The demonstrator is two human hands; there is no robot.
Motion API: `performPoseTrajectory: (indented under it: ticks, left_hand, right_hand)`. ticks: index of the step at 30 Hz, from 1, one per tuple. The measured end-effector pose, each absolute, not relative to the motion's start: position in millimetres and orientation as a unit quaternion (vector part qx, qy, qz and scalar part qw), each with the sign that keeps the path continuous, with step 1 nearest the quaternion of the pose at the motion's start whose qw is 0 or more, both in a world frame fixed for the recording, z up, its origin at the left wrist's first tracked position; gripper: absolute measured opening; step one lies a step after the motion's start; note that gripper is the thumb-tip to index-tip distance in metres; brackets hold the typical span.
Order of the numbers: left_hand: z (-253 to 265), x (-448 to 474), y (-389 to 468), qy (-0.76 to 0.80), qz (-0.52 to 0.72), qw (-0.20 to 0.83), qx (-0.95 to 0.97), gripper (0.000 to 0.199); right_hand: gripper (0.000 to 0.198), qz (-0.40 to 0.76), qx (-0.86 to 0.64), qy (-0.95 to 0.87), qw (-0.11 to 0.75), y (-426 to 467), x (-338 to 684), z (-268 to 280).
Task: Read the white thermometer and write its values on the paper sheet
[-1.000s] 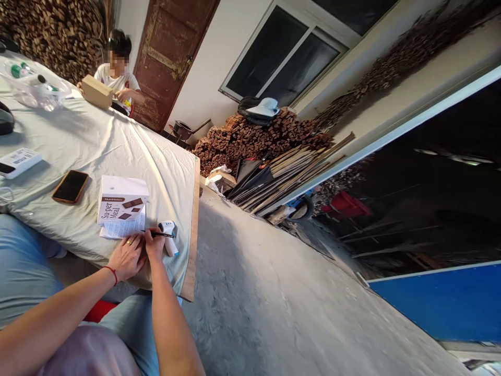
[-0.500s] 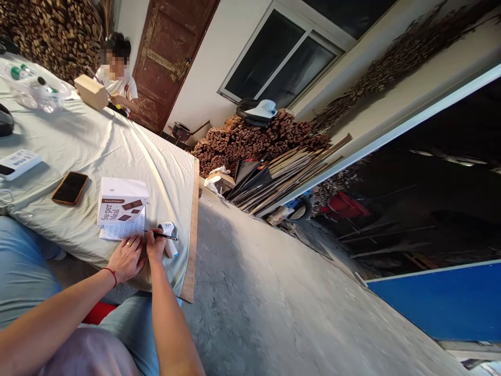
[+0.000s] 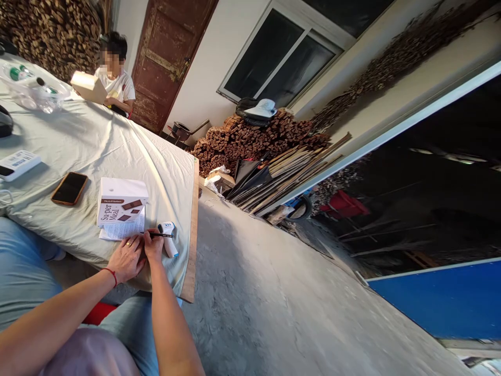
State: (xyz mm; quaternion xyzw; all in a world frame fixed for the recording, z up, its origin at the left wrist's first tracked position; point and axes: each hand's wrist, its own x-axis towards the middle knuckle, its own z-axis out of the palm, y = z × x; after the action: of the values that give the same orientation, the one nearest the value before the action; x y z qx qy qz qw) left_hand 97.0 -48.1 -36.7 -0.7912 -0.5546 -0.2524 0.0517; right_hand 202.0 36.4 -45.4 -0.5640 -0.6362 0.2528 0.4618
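Note:
In my right hand (image 3: 153,247) is a dark pencil (image 3: 162,235), its tip pointing left at the edge of a sheet of paper (image 3: 122,230) covered in small marks. My left hand (image 3: 126,259) lies flat with its fingers stretched out at the paper's lower edge, a ring on one finger. Behind the sheet stands a white and brown "Super Meal" box (image 3: 122,202), which covers part of the paper. Just right of my right hand lies a white and blue thermometer gun (image 3: 169,241).
A phone (image 3: 69,188) and a white boxy device (image 3: 19,164) lie to the left on the cloth-covered table (image 3: 129,151). Across it, a person (image 3: 119,86) holds a cardboard box (image 3: 88,87) beside a clear basin (image 3: 39,99) of bottles. The table's wooden edge (image 3: 190,261) is at right.
My right hand has shifted slightly left with the pencil, nearer the paper. My left hand stays put. Across the table, the person's head has lifted a little and the cardboard box has tilted.

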Motion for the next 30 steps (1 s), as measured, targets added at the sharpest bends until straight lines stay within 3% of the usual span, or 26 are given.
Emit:
performPoseTrajectory:
  ticks: [12,30]
  left_hand:
    - [-41.3,96.8,-47.2,-0.552,-0.263,0.041,-0.79,0.051]
    - [-38.6,96.7,-47.6,-0.558,-0.244,0.04,-0.792,0.048]
  right_hand:
    - [0.014,0.233,-0.575,-0.657,0.429,36.6,201.6,-45.7]
    - [0.011,0.241,-0.557,-0.645,0.464,38.0,200.2,-51.3]
